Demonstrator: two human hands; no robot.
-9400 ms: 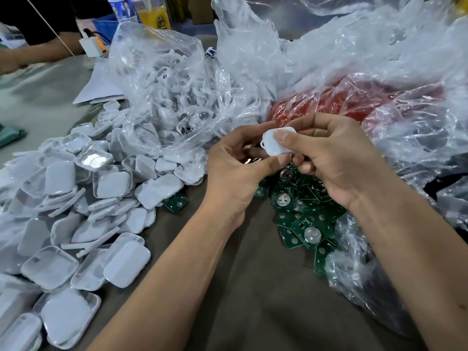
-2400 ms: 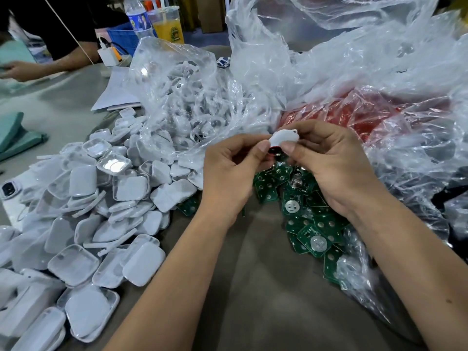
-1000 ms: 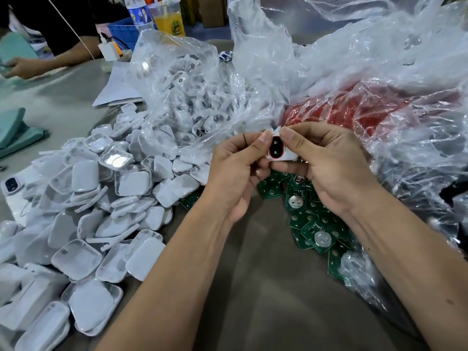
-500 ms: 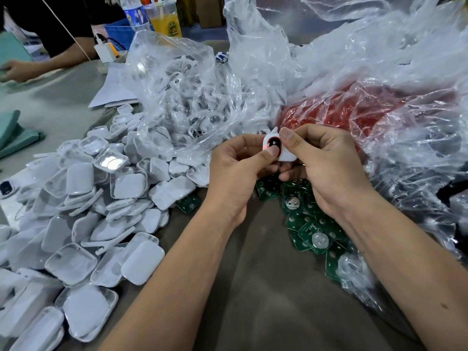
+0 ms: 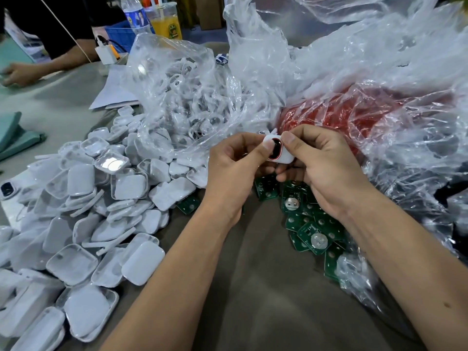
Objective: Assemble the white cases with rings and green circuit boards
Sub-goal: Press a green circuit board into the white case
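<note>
Both hands hold one small white case (image 5: 285,154) in the air above the table's middle. A red ring (image 5: 275,149) sits in its dark oval opening, facing me. My left hand (image 5: 235,171) presses its thumb on the ring's left edge. My right hand (image 5: 326,168) pinches the case from the right with thumb on top. Under my hands lies a heap of green circuit boards (image 5: 310,233) with round silver cells. A big pile of white case shells (image 5: 83,211) spreads over the left of the table.
A clear bag of white ring parts (image 5: 184,102) stands behind the shells. Crumpled clear plastic over red parts (image 5: 354,115) fills the right. Another person's arm (image 5: 38,68), a bottle (image 5: 134,15), a drink cup (image 5: 166,24) and papers (image 5: 111,93) are at the far left. A phone (image 5: 7,190) lies by the shells.
The case was turned from its white back to show its opening with the red ring. My left thumb now presses on the ring.
</note>
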